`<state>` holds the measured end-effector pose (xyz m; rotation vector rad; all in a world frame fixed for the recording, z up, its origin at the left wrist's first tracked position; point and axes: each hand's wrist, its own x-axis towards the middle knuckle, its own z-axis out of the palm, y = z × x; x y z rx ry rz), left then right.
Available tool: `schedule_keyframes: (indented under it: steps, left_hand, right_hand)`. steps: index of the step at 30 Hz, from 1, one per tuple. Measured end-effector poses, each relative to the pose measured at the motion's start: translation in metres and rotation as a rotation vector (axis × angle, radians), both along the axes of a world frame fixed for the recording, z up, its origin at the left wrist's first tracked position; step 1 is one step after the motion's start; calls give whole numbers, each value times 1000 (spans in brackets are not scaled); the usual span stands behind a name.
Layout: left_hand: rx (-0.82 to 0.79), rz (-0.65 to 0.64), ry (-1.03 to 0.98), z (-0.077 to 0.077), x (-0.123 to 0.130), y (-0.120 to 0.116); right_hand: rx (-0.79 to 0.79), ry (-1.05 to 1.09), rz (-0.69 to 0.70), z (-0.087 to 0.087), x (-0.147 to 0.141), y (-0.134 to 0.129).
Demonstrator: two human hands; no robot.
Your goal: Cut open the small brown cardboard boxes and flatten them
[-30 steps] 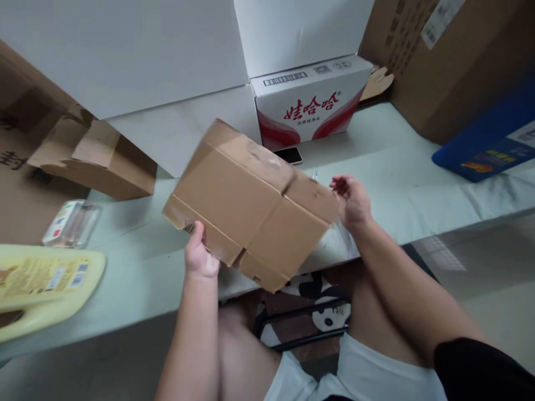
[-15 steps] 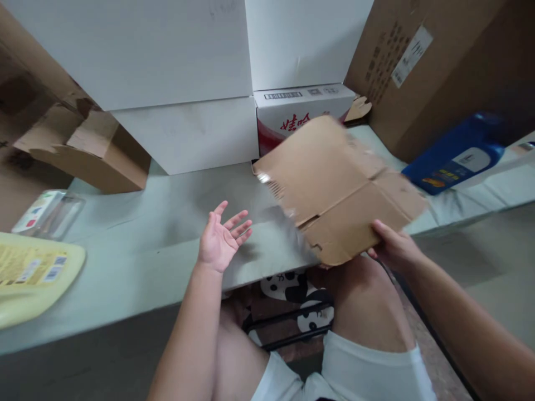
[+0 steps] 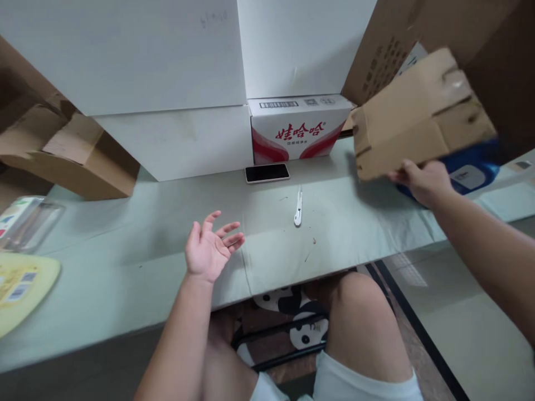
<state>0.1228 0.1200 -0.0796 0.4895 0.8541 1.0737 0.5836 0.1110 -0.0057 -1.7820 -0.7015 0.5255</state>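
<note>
- Head view: the right hand [image 3: 428, 181] grasps the folded cardboard [image 3: 405, 120] by its lower edge, at the right end of the table [image 3: 267, 250].
- The folded cardboard is raised and tilted, partly covering a blue bottle [image 3: 470, 174] and a large brown box [image 3: 387, 58].
- The left hand [image 3: 209, 250] is empty and released, palm up with fingers spread and slightly curled, over the near part of the table.
- Between the hands, a white cutter [image 3: 298, 214] lies on the table, with small scraps near it.
- Beyond the cutter, a phone [image 3: 267, 173] lies in front of a red-and-white carton [image 3: 296, 136].
- White boxes [image 3: 167, 61] stand at the back.
- At the left are a torn brown box [image 3: 111, 167], a clear plastic pack [image 3: 39, 225] and a yellow container [image 3: 27, 284], partly out of view.
</note>
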Motion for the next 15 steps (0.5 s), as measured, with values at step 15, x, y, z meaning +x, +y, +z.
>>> schedule_keyframes:
  steps: [15]
  left_hand:
    - [19,38,-106,0,-35,-3]
  right_hand:
    - [-349,243,385,-69,-87,50]
